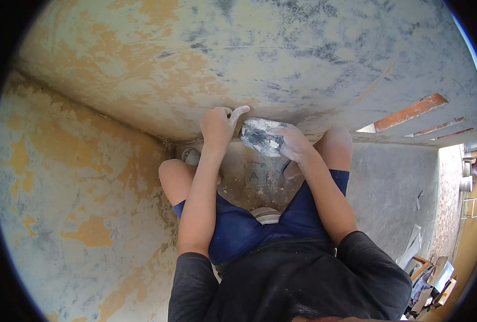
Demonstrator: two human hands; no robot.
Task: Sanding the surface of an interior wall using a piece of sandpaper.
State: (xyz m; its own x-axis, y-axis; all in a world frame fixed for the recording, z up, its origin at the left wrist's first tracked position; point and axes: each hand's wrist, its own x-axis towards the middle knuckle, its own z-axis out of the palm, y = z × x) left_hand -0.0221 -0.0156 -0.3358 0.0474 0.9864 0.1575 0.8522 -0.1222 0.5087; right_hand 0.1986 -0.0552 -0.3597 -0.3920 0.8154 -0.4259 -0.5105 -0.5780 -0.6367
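My right hand (296, 142) grips the right end of a flat plate (261, 137), smeared with white and dark grey putty, thumb lying over its face. The plate is held between my knees, close to the wall's foot. To the left of it, my left hand (218, 126) is raised against the patchy wall (195, 75), its fingers curled and its thumb stretched out to the right. What those fingers hold, if anything, is hidden behind the hand. Pale dust coats the fingers of my right hand and my left thumb.
A second patchy wall (88, 214) meets the first in a corner at my left. Beneath me is a pale round seat (266, 215) on the grey floor (383, 188). Slots with brick-red edges (410, 112) pierce the wall at right. Piled boards and frames (432, 282) lie at lower right.
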